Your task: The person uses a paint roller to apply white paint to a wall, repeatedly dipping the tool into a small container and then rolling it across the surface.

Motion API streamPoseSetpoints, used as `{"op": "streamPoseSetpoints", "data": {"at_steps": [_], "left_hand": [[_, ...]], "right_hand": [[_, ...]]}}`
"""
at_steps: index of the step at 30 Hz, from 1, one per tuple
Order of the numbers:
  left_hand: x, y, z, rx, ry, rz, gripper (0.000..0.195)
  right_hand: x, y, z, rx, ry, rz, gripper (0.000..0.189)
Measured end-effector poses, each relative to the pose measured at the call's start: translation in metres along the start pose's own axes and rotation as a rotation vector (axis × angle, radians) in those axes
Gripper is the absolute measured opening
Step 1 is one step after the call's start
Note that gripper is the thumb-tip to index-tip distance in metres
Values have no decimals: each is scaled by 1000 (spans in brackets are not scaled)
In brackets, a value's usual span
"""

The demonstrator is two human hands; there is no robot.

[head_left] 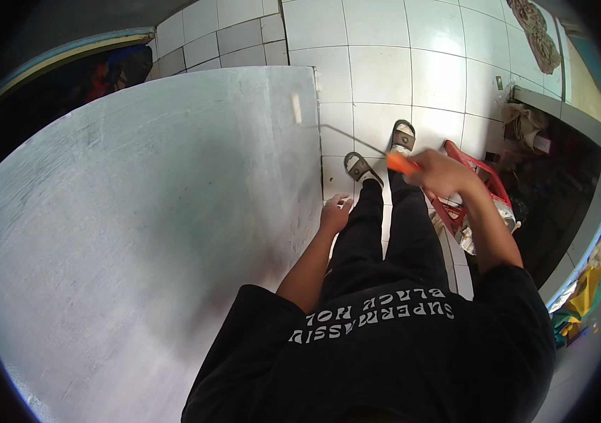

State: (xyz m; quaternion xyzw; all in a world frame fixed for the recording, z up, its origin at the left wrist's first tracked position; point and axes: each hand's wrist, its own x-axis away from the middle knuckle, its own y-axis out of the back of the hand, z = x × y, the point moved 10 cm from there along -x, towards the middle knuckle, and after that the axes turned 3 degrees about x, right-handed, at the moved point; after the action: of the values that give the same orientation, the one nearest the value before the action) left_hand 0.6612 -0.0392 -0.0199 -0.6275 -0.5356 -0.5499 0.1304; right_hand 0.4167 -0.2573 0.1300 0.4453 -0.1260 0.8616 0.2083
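Note:
My right hand [440,172] is closed around the orange handle of a small paint roller [402,163]. The thin bent metal rod of the roller reaches left towards a grey-white painted wall [200,185], where a narrow cream roller head [296,109] shows, blurred. Whether the head touches the wall cannot be told. My left hand [336,212] hangs beside the wall's right edge with its fingers slightly bent and apart, holding nothing. Pale marks are on its fingertips. Streaks and uneven shading show on the wall's surface.
A red plastic stool [483,172] stands by my right leg, with a whitish crumpled thing [468,240] by it. My sandalled feet are on white floor tiles [379,74]. A dark recess with a grey rim [594,124] lies right. A twisted cloth [538,39] is at upper right.

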Motion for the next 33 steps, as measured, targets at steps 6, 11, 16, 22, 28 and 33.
{"op": "streamPoseSetpoints", "data": {"at_steps": [6,11,16,22,28,33], "left_hand": [[5,-11,19,3,16,16,43],[22,-1,44,79,99,-15,37],[27,8,46,12,53,-31,40],[24,11,19,-33,-27,-26,43],[26,18,-2,15,-37,-47,39],[26,15,23,17,4,-34,45]], "right_hand": [[-238,-16,-54,-82,-81,-62,31],[-253,-24,-36,-188,-123,-51,27],[-93,8,-28,62,76,-77,26],[104,12,19,1,164,5,24],[42,6,22,96,109,-21,24],[-92,-4,13,119,-68,-20,27]]}}
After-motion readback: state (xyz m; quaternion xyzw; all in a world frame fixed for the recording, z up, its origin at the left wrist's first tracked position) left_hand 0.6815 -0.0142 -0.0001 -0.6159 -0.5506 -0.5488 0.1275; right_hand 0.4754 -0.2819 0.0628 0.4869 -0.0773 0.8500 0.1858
